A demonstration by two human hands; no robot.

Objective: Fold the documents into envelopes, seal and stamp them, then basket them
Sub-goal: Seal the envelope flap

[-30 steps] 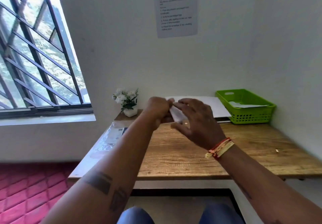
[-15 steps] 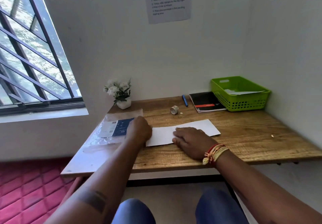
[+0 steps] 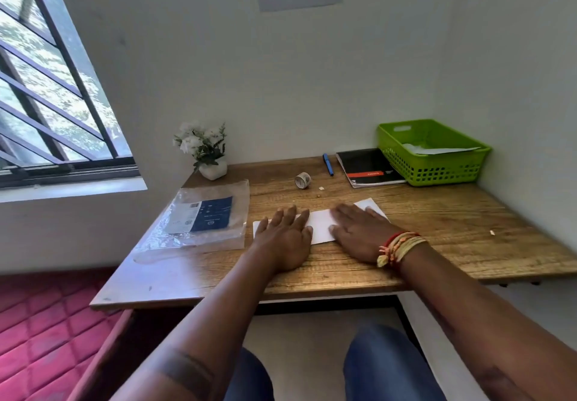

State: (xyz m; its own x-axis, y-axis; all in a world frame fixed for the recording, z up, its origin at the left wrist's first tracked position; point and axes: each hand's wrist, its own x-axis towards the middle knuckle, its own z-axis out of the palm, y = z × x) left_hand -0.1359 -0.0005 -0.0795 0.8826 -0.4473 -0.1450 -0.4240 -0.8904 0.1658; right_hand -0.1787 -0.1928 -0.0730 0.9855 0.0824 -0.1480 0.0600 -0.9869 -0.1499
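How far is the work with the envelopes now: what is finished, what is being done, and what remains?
Done: white paper, likely an earlier envelope, already lies in the green basket. In hand: the left hand and right hand press flat on a white envelope on the desk, apparently to crease or seal it. Left: no stamp is visible on it; the small roll, perhaps stamps, waits behind. Then basketing.

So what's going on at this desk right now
A person sits at a wooden desk pressing a white envelope or folded sheet flat with both palms: the left hand on its left part, the right hand on its right. A small tape roll, a blue pen and a black notebook lie behind it. The green basket at the back right already holds some white paper.
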